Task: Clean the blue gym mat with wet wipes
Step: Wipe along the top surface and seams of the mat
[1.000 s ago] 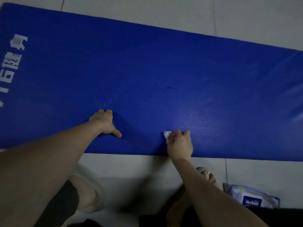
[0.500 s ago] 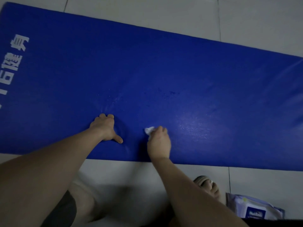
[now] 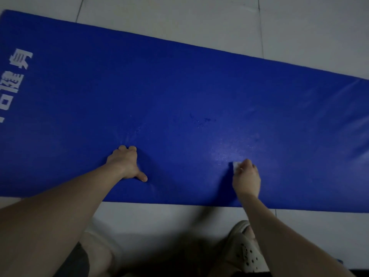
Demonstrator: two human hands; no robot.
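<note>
The right hand rests on the mat close to its near edge. Its fingers are curled round a small white wipe, pinching it against the surface. Only a corner of the wipe shows past the fingertips, touching the mat.

The left hand is also on the mat, near the same edge and well apart from the right. It holds nothing. The thumb is spread out to the side and the fingers press down, denting the mat so that creases fan out from them.

On the mat just beyond the wipe lies a faint shiny patch. Farther in, near the middle of the mat, are a few dark marks. White lettering runs across the mat's left end.

The mat lies flat on a pale tiled floor, which shows beyond its far edge and in front of its near edge. On the floor before the near edge, below the right arm, is a cream clog with holes. A bare knee shows below the left arm.
</note>
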